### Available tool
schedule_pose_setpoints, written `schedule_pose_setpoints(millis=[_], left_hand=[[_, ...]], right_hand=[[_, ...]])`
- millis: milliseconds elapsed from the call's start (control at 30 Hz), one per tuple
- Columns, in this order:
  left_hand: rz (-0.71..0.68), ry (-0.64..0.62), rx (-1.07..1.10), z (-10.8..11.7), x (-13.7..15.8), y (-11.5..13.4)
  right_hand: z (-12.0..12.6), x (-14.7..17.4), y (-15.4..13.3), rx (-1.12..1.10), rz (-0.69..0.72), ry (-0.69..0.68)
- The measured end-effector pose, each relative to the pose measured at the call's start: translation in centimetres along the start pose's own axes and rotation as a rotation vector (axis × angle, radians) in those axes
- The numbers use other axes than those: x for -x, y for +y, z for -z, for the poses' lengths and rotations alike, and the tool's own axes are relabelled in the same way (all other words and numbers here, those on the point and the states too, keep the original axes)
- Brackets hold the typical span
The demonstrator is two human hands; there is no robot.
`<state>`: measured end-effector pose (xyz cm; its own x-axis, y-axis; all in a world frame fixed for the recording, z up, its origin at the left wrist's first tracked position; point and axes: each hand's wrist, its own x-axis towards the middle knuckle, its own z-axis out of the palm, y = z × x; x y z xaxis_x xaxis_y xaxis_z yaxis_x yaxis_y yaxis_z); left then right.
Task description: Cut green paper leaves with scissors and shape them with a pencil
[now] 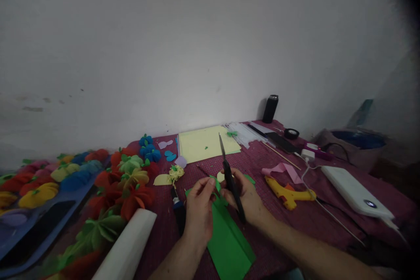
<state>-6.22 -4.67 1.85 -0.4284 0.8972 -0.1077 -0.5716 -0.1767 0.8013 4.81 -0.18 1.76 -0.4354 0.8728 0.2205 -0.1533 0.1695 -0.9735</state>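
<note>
green paper piece (pixel 217 185) pinched between left fingers (pixel 206 188); black scissors (pixel 233 187) gripped in right fingers (pixel 243 181), just beside it

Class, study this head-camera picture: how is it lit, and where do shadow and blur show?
Head view, lighting: dim and soft, the grey-white wall paler near its middle; head view, shadow: just left of the black cylindrical bottle; head view, blur: dark upper right corner, green petalled flowers at lower left smeared, black-handled metal scissors crisper.
</note>
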Motion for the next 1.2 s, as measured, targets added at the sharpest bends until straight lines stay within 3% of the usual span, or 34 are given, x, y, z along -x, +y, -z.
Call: schedule_pose_setpoints(millis=[400,633,767,1067,1200], left_hand=[[-0.082,-0.125,-0.354,0.0,0.2,0.4],[-0.07,-0.109,-0.324,-0.3,0.5,0.5],[-0.104,-0.108,-0.377,-0.3,0.7,0.8],[0.037,-0.192,-0.357,0.4,0.4,0.3],[-0.009,-0.154,-0.285,0.3,0.3,0.6]], right_hand=[[2.2,-0.6,-2.0,0.077,-0.008,-0.176],[2.2,-0.5,-2.2,0.08,-0.009,-0.114],[2.2,-0.6,-2.6,0.075,-0.021,-0.167],[2.8,-1.0,-3.9,0.109,0.047,-0.251],[2.9,-0.8,-3.4,0.071,0.035,-0.155]])
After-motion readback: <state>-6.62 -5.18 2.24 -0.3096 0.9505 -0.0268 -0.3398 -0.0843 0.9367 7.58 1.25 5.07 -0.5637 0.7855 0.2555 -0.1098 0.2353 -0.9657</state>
